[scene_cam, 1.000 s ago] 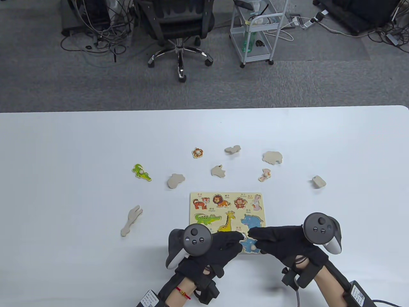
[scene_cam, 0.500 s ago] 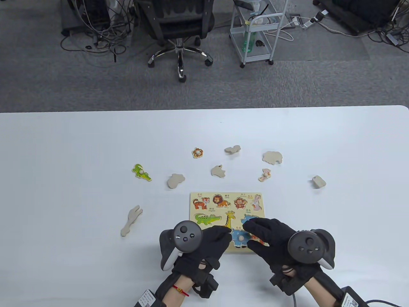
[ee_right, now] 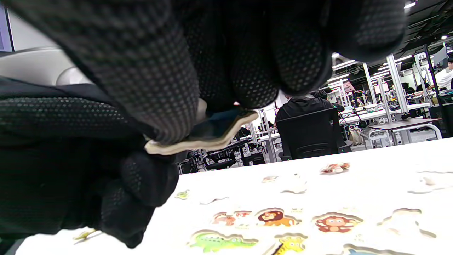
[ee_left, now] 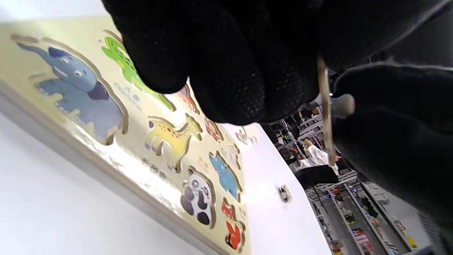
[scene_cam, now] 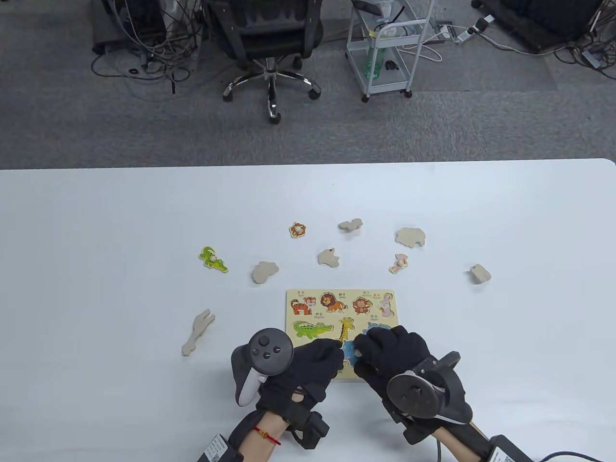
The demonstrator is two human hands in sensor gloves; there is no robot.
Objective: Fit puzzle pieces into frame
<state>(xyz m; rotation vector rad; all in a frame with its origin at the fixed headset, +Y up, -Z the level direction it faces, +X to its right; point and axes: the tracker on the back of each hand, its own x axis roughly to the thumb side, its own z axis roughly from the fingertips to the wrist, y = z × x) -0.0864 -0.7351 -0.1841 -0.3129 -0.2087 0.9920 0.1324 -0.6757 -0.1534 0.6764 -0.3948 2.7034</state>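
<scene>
The yellow puzzle frame [scene_cam: 337, 294] lies near the table's front edge, its animal-shaped slots showing printed pictures. A blue animal piece [scene_cam: 350, 352] with a wooden knob is lifted above the frame's front part and stands almost on edge. My right hand [scene_cam: 362, 349] pinches it on the knob side. My left hand [scene_cam: 337, 350] touches its other face. In the left wrist view the piece [ee_left: 326, 117] shows edge-on between both gloves, above the frame [ee_left: 116, 145]. In the right wrist view my right fingers [ee_right: 170, 106] grip the piece [ee_right: 212, 138] above the frame [ee_right: 368, 226].
Loose pieces lie beyond and left of the frame: a green crocodile [scene_cam: 213, 260], an orange piece [scene_cam: 298, 230], a pinkish piece [scene_cam: 399, 263], and several face-down wooden ones, such as a long one [scene_cam: 198, 331] and one at the right [scene_cam: 481, 273].
The blue piece lay flat on the frame's front right; both hands slid left with it and it is now lifted and tipped on edge. My right hand has rolled over it.
</scene>
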